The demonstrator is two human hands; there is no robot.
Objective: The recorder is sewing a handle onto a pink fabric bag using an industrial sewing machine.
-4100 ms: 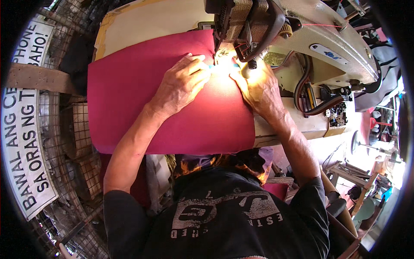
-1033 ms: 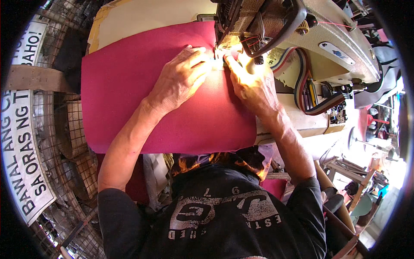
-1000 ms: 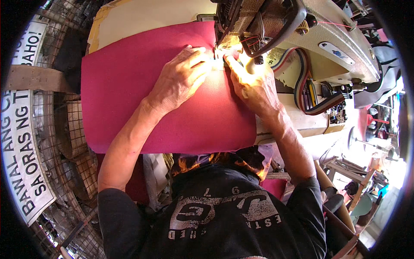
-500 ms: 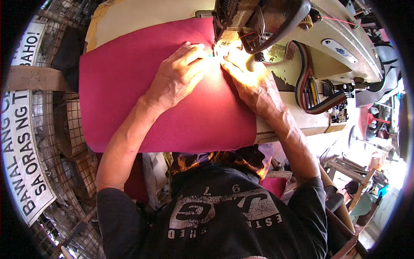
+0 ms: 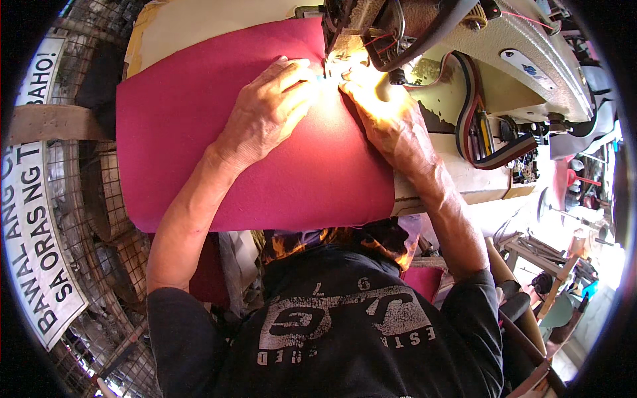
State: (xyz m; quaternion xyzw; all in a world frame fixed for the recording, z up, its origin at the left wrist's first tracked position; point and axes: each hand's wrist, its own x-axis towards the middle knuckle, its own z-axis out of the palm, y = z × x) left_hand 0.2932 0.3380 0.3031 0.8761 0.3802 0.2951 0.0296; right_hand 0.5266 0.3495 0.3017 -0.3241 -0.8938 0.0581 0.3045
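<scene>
A magenta fabric panel (image 5: 172, 179) lies under the sewing machine head (image 5: 378, 26), its top edge reaching the needle area (image 5: 338, 65), which a lamp lights brightly. My left hand (image 5: 264, 113) rests on the panel just left of the needle, fingers bent and pressed together beside a small light-blue bit, too small to name. My right hand (image 5: 391, 126) is at the panel's right edge, fingertips closed close to the presser foot. Glare hides what the fingers of either hand grip, if anything.
A striped looped strap (image 5: 478, 151) and several slim tools (image 5: 484, 136) lie right of the needle on the machine bed (image 5: 424, 192). A cream board (image 5: 199, 20) is behind the fabric. Wire mesh (image 5: 126, 272) with a sign stands left; cluttered racks (image 5: 544, 272) stand right.
The magenta panel and both hands have shifted up and left in the picture, while the machine arm appears higher and further right. Both hands stay close to the needle.
</scene>
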